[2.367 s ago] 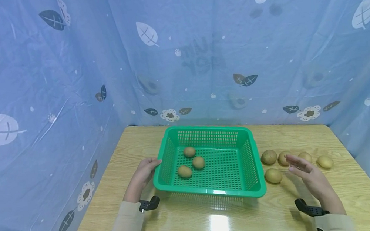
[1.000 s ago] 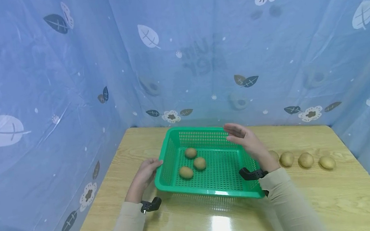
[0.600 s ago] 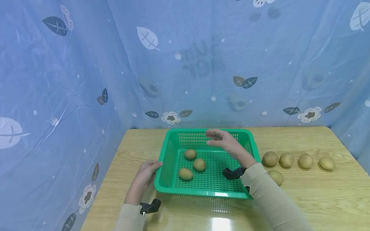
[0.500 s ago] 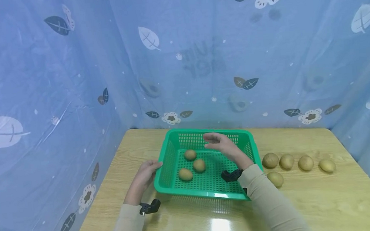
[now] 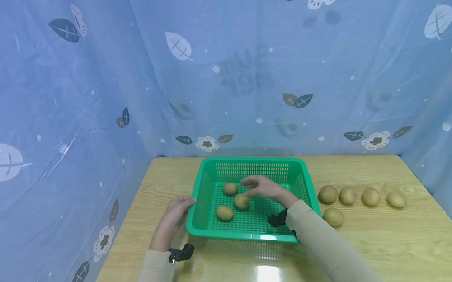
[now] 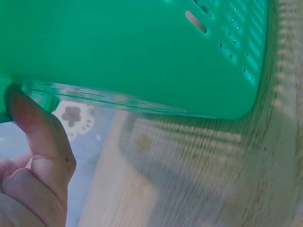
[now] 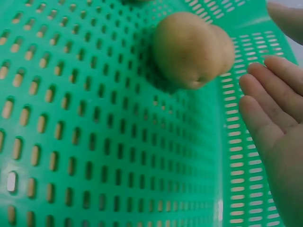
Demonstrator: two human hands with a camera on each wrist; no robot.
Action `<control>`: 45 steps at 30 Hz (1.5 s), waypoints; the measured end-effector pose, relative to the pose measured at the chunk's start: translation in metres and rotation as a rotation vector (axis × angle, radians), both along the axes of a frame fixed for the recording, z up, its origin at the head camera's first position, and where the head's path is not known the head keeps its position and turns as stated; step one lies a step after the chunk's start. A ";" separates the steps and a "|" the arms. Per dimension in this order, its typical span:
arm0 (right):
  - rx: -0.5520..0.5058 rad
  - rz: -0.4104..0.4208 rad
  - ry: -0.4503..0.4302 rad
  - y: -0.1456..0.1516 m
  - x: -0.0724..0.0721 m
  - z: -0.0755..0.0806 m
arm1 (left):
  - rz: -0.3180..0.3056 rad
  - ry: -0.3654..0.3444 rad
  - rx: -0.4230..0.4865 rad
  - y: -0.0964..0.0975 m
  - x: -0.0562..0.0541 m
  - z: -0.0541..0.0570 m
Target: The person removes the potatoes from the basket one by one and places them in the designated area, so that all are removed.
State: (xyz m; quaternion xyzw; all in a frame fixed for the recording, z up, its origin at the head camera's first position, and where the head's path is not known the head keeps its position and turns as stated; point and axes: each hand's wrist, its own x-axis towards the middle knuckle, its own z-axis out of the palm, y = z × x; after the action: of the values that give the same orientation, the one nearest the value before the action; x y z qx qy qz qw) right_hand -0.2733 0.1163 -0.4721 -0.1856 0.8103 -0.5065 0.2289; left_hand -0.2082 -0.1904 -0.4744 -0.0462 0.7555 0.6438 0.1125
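Left grip pinches a slotted plastic basket; right grip, outstretched and unladen, hovers beside oval potatoes.

Basket: perforated plastic, smooth, glossy along the rim. Potatoes: matt skins, largely smooth. Tabletop: wood-grained, its glossy surface returning a bright reflection. Backdrop: thin creased sheeting with a slight sheen, whether cloth or plastic indeterminable. Sleeves: soft matt cloth. Wrist mounts: apparently hard plastic.
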 end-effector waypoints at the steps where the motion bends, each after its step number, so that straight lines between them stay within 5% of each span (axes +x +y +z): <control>1: 0.011 0.008 -0.004 0.000 -0.001 -0.002 | -0.004 0.001 0.005 0.000 0.000 0.000; 16: 0.081 0.158 0.042 -0.004 -0.002 -0.014 | 0.012 0.015 -0.009 0.000 -0.003 0.002; 30: 0.153 0.210 0.141 -0.006 0.001 -0.022 | 0.019 0.015 -0.012 0.000 -0.001 -0.002; 45: 0.186 0.179 0.094 -0.012 -0.001 -0.025 | 0.017 0.005 0.027 0.000 -0.001 -0.004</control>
State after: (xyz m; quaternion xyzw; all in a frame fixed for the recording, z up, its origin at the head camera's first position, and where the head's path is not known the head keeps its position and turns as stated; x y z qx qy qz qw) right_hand -0.2747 0.1040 -0.4974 -0.2586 0.8439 -0.3973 0.2511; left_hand -0.2094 -0.1903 -0.4787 -0.0496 0.7465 0.6551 0.1056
